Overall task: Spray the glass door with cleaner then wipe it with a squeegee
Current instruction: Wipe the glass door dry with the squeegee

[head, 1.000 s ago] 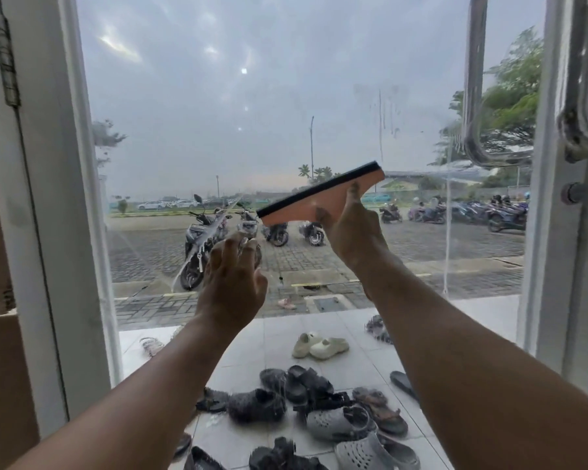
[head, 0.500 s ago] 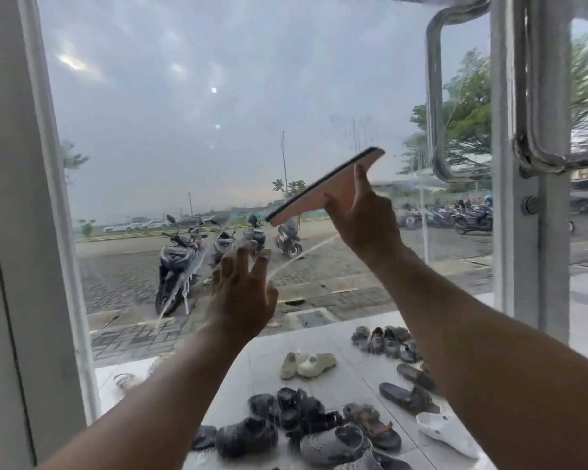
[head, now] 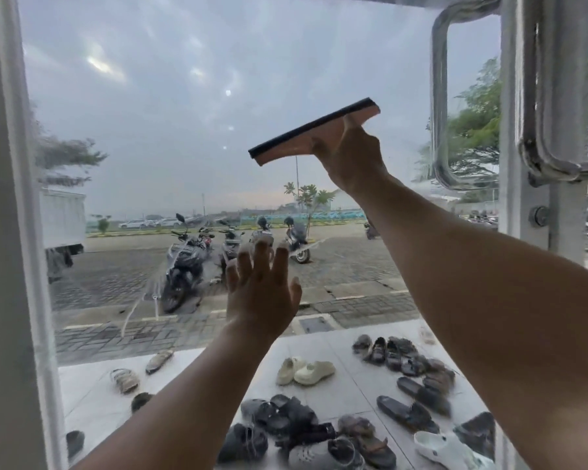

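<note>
Fingers (head: pixel 348 125) of the right hand (head: pixel 352 157) are wrapped around the squeegee (head: pixel 311 134), its black rubber blade tilted and laid against the glass door (head: pixel 170 106). The left hand (head: pixel 260 293) is raised lower down, fingers spread, empty. A curved metal handle (head: pixel 438 106) is seen beside the right arm.

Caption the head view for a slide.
Right hand holds an orange squeegee tilted against the glass door; left hand spreads open below it.

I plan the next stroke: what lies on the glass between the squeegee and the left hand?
Head view: only bare glass door between squeegee and left hand.
</note>
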